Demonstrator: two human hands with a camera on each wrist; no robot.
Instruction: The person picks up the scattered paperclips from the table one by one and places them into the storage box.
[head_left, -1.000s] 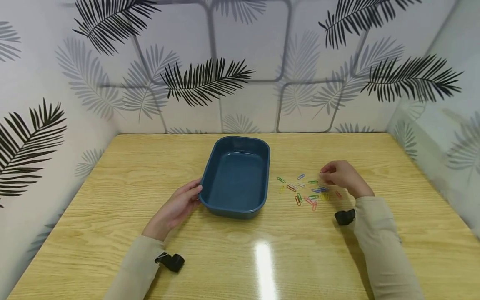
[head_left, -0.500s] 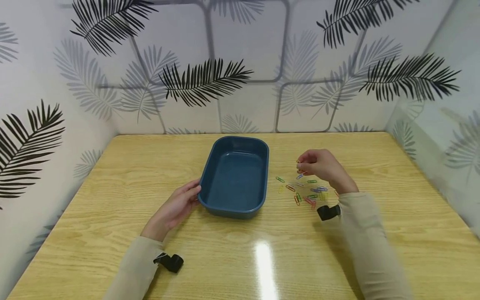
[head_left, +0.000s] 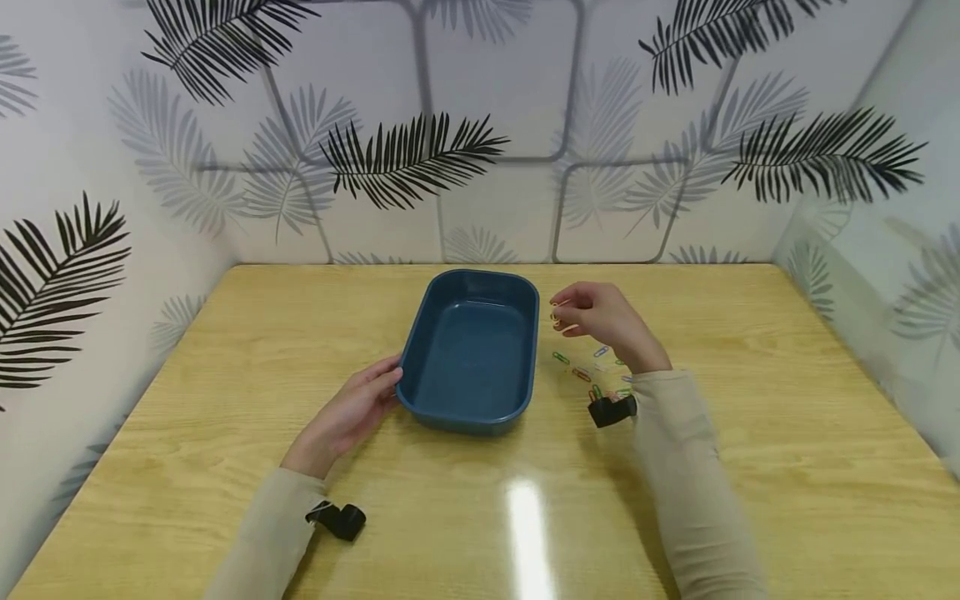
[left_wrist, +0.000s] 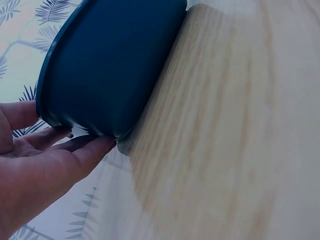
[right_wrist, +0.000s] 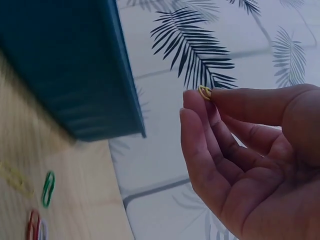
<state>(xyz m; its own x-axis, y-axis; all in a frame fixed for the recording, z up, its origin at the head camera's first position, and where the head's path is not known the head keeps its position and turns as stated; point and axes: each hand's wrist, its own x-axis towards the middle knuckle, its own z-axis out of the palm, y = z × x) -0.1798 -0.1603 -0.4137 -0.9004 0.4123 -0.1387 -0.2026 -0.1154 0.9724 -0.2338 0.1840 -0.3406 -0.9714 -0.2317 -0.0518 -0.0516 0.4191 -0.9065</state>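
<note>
A dark blue rectangular bin (head_left: 472, 358) stands on the wooden table. My left hand (head_left: 352, 417) holds its near-left side. In the left wrist view the thumb (left_wrist: 22, 114) is at the bin's rim and the fingertips (left_wrist: 102, 144) rest against the outer wall near the base. Just right of the bin, above the table, my right hand (head_left: 603, 317) pinches a small yellow paper clip (right_wrist: 204, 92) between thumb and index finger. Several coloured paper clips (head_left: 581, 374) lie scattered on the table below the right hand, partly hidden by the right wrist and its camera.
The pale wooden table (head_left: 450, 517) meets a wall (head_left: 495, 208) with a leaf pattern at the back. A green paper clip (right_wrist: 48, 189) lies near the bin's right side. Black wrist cameras (head_left: 613, 410) sit on both sleeves.
The right hand has lifted off the scattered paper clips with one in its fingers and moved left to the bin's right rim. My left hand and the bin stay where they were.
</note>
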